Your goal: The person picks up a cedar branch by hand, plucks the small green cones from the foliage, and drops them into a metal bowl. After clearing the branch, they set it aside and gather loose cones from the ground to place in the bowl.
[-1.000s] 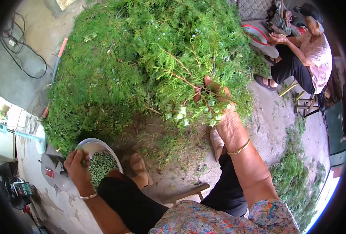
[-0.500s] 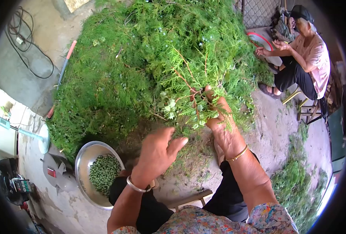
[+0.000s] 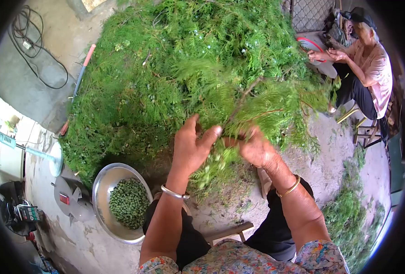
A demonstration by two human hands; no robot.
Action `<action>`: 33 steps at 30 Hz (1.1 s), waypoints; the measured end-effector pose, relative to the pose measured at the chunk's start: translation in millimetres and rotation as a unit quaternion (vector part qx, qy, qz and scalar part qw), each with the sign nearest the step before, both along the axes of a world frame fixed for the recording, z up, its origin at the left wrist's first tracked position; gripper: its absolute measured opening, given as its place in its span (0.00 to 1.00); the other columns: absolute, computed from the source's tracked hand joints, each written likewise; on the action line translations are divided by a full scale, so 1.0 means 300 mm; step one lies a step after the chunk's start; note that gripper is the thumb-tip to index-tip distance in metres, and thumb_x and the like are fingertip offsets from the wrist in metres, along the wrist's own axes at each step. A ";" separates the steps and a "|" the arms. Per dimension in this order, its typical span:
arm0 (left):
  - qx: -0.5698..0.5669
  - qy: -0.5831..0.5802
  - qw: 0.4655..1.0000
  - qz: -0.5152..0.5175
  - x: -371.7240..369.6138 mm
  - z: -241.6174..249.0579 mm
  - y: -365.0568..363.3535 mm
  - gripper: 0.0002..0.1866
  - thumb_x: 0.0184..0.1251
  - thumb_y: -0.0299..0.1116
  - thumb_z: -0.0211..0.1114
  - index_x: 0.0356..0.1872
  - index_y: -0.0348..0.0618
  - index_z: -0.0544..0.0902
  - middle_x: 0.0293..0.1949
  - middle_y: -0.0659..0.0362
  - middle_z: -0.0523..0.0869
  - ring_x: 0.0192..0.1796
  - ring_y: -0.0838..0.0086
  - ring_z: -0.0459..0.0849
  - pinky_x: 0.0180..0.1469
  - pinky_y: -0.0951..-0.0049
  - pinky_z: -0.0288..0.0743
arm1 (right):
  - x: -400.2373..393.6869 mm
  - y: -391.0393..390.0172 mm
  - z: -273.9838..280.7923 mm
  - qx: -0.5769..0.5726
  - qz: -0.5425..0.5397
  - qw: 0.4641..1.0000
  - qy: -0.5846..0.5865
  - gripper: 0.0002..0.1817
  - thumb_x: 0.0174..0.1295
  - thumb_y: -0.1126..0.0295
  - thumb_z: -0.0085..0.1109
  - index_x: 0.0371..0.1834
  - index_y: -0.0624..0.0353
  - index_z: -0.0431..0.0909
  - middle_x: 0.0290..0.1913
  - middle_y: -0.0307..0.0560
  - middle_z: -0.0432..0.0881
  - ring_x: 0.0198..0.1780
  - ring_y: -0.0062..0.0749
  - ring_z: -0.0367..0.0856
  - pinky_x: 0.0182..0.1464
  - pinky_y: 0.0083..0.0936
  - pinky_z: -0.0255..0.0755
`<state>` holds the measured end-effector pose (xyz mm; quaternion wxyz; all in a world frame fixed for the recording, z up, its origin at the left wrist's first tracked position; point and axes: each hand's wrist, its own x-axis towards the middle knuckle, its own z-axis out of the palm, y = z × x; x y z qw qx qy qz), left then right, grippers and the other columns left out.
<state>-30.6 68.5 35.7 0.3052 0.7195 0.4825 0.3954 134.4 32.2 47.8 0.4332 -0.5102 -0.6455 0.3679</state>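
A leafy green branch [image 3: 271,107], partly smeared by motion, lies across my right hand [image 3: 256,148], whose fingers are wrapped round its stem. Just left of it, my left hand [image 3: 191,145] has its thumb and fingers apart, with nothing visible between them. A cluster of pale green cones [image 3: 214,168] hangs from the branch between and below my hands. Behind them spreads a large pile of green branches [image 3: 134,82]. To the lower left, a metal bowl [image 3: 103,178] holds many small green cones [image 3: 130,203].
At the upper right a person [image 3: 371,64] sits on a stool beside a red-rimmed basin [image 3: 311,42]. A long-handled tool [image 3: 84,66] rests along the pile's left edge. A fan [image 3: 55,159] stands at the left, and cables [image 3: 38,55] lie behind. Loose greenery [image 3: 348,205] is scattered at the lower right.
The branch in my right hand has turned, its leafy part swinging to the right and its cones now lower. My left hand has moved slightly up and right.
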 end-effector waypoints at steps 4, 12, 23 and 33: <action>-0.147 -0.170 0.969 -0.107 0.000 0.053 -0.021 0.21 0.57 0.35 0.68 0.43 0.25 0.76 0.37 0.49 0.82 0.40 0.69 0.79 0.45 0.70 0.73 | 0.022 -0.022 0.022 -0.072 0.104 0.981 -0.145 0.15 0.58 0.57 0.58 0.33 0.59 0.80 0.29 0.50 0.81 0.32 0.38 0.80 0.36 0.32 0.73; -0.384 -0.482 0.787 -0.030 0.010 0.011 -0.006 0.10 0.56 0.26 0.66 0.36 0.33 0.78 0.32 0.53 0.83 0.37 0.69 0.80 0.44 0.67 0.74 | 0.009 -0.031 0.047 -0.093 0.032 0.992 0.075 0.08 0.58 0.69 0.60 0.34 0.64 0.78 0.29 0.45 0.84 0.28 0.26 0.77 0.35 0.28 0.74; -0.365 -0.627 0.688 -0.008 -0.011 -0.044 0.019 0.07 0.58 0.29 0.66 0.35 0.38 0.79 0.37 0.57 0.83 0.38 0.70 0.81 0.44 0.66 0.77 | 0.013 -0.015 0.059 -0.159 -0.030 0.928 0.336 0.07 0.49 0.79 0.56 0.31 0.70 0.78 0.26 0.42 0.80 0.25 0.19 0.74 0.29 0.18 0.67; -0.336 -0.553 0.762 -0.002 -0.053 -0.060 -0.022 0.14 0.64 0.39 0.59 0.39 0.36 0.77 0.31 0.53 0.83 0.30 0.72 0.82 0.28 0.74 0.79 | 0.019 -0.021 0.055 -0.202 -0.015 0.943 0.264 0.04 0.50 0.77 0.56 0.25 0.68 0.76 0.24 0.43 0.79 0.25 0.23 0.77 0.29 0.20 0.73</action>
